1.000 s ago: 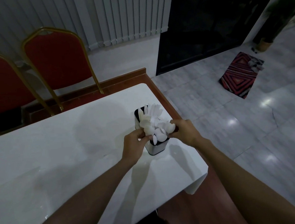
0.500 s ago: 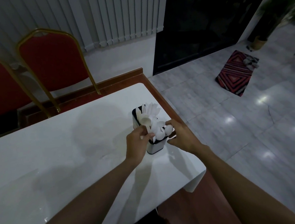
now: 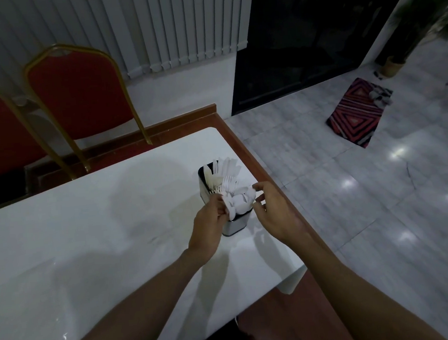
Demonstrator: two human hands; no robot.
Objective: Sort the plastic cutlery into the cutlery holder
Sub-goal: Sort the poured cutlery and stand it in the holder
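Plastic cutlery in left hand, right hand beside cutlery holder

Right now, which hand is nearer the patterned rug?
Right. The right hand is beside the cutlery holder, toward the rug; the left hand is across the holder, farther away.

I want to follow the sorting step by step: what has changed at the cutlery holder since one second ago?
The right hand let go of the spoons and drew back to the right, fingers loose. The left hand still pinches white cutlery at the holder, which stayed in place on the table.
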